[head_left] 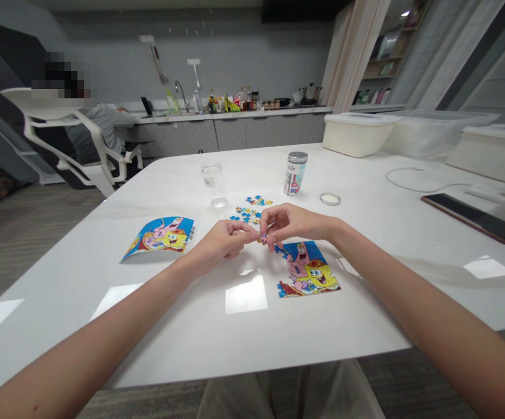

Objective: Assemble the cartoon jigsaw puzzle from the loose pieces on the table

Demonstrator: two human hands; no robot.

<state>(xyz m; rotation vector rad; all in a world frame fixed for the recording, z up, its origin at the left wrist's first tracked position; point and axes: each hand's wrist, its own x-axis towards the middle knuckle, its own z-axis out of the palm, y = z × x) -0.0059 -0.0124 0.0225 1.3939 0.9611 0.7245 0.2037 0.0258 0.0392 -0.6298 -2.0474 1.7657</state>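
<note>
Between my fingertips, a small puzzle piece [263,238] is pinched above the table. My left hand [226,241] is closed on its left side, and my right hand [290,223] grips it from the right; whether it is one piece or two joined I cannot make out. Just below my right hand lies a partly joined jigsaw puzzle [311,270] with a yellow and a pink cartoon figure. Loose puzzle pieces [246,214], mostly blue and yellow, are scattered beyond my hands. A curled picture card [160,237] with the same cartoon lies to the left.
Behind the pieces stand a clear jar [214,189] and a labelled can [295,174] with a silver lid. A round lid [330,199] lies nearby. At right are a dark phone [475,216], a cable and storage boxes [357,135]. A person sits in a white chair [91,131] at far left.
</note>
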